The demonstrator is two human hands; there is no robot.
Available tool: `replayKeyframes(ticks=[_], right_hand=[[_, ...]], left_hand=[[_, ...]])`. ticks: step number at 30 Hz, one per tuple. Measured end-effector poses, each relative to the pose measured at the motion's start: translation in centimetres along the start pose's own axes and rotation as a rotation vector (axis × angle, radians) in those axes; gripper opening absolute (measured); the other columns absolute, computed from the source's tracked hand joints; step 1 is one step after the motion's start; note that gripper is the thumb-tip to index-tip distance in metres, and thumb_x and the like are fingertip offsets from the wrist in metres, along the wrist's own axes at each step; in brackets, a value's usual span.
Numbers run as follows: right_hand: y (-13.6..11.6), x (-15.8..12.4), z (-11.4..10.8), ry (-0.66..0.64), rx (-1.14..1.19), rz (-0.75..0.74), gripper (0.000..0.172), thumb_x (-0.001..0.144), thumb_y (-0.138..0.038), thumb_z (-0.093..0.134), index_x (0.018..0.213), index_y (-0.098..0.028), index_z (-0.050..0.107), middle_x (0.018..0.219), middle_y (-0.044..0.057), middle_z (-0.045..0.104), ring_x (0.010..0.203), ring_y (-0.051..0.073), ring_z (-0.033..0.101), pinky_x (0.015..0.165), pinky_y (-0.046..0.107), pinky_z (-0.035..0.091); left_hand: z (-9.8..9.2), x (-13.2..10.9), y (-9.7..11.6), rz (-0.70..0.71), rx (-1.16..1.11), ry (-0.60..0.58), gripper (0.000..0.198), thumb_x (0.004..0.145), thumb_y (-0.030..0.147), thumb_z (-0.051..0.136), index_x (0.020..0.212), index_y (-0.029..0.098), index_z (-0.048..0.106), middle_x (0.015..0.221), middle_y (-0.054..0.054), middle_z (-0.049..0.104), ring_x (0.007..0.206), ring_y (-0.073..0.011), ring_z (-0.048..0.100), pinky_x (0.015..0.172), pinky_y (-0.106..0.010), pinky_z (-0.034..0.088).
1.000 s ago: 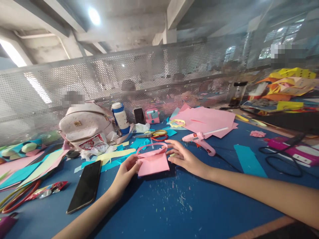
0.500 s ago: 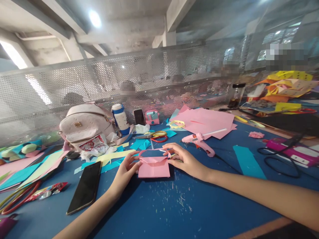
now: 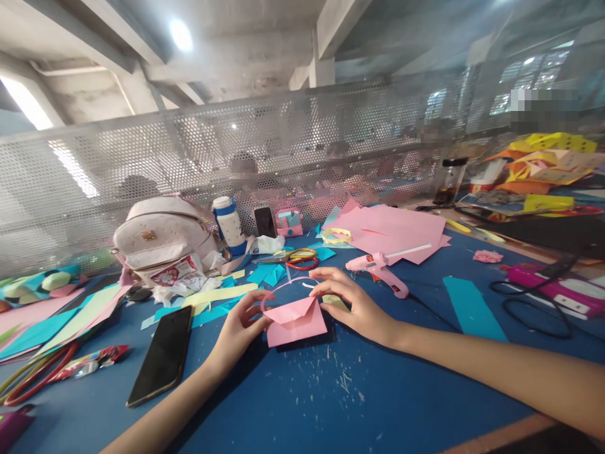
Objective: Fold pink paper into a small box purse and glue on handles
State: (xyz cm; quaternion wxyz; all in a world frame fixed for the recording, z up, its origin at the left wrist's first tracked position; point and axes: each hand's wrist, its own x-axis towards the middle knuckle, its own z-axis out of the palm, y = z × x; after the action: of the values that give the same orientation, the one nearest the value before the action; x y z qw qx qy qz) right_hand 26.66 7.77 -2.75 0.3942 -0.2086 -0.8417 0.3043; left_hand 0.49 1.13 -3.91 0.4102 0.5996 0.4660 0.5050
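A small pink paper bag [image 3: 297, 323] with a folded flap and a thin loop handle lies on the blue table [image 3: 331, 403], between my hands. My left hand [image 3: 239, 331] pinches its left edge, thumb on the flap. My right hand [image 3: 352, 301] holds its right corner, fingers curled over the handle end. A pink glue gun [image 3: 378, 268] with a white stick lies just beyond my right hand.
A black phone [image 3: 163, 354] lies to the left. Scissors [image 3: 293, 256], paper scraps, a pale backpack [image 3: 161, 236] and a bottle [image 3: 228, 222] sit behind. Pink sheets [image 3: 392, 230] lie at the back right; a cable [image 3: 529, 309] and pink tool at the right. A mesh screen closes the far edge.
The bag's flap has been folded down into a triangle over its front. My right hand moved onto the bag's right corner; the left hand stayed at the left edge.
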Motion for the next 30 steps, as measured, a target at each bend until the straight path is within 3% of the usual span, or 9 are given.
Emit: replayKeyframes(ticks=[5,12,17,26,30], right_hand=[[0.0,-0.1,0.1,-0.003,-0.004,0.029,0.022,0.093,-0.020,0.050,0.110,-0.029,0.061,0.141,0.005,0.040,0.133,0.025,0.040,0.101,0.041,0.050],[-0.3,-0.2,0.2,-0.076,0.037,0.007,0.026,0.093,-0.015,0.048,0.111,-0.029,0.061,0.142,0.005,0.037,0.129,0.023,0.044,0.089,0.033,0.057],[-0.6,-0.3,0.1,-0.106,0.014,-0.023,0.028,0.093,-0.012,0.047,0.111,-0.027,0.061,0.141,0.007,0.038,0.126,0.022,0.047,0.092,0.034,0.054],[-0.4,-0.4,0.1,-0.112,-0.086,-0.103,0.029,0.092,-0.008,0.044,0.112,-0.024,0.058,0.141,0.009,0.039,0.130,0.021,0.044,0.099,0.037,0.048],[-1.0,-0.4,-0.4,-0.117,-0.225,-0.194,0.027,0.092,-0.007,0.044,0.109,-0.021,0.059,0.139,0.012,0.043,0.129,0.020,0.046,0.101,0.036,0.045]], left_hand=[[0.0,0.0,-0.2,-0.001,-0.003,-0.023,0.040,0.081,0.033,0.072,0.117,0.024,0.059,0.127,-0.008,0.058,0.113,-0.0263,0.058,0.086,-0.032,0.053],[0.2,-0.3,0.1,-0.068,-0.056,-0.101,0.052,0.082,0.033,0.071,0.128,0.028,0.048,0.129,-0.007,0.055,0.103,-0.0211,0.061,0.077,-0.027,0.053],[0.5,-0.4,0.3,-0.092,-0.074,-0.137,0.051,0.083,0.036,0.070,0.128,0.026,0.049,0.128,-0.009,0.055,0.086,-0.0160,0.063,0.068,-0.024,0.050],[-0.1,0.1,-0.5,-0.086,-0.079,-0.115,0.053,0.083,0.034,0.070,0.129,0.028,0.045,0.127,-0.008,0.054,0.083,-0.0144,0.062,0.061,-0.022,0.049],[-0.6,0.5,-0.6,-0.069,-0.044,-0.075,0.050,0.083,0.033,0.070,0.127,0.028,0.046,0.127,-0.007,0.054,0.087,-0.0155,0.062,0.067,-0.024,0.051]])
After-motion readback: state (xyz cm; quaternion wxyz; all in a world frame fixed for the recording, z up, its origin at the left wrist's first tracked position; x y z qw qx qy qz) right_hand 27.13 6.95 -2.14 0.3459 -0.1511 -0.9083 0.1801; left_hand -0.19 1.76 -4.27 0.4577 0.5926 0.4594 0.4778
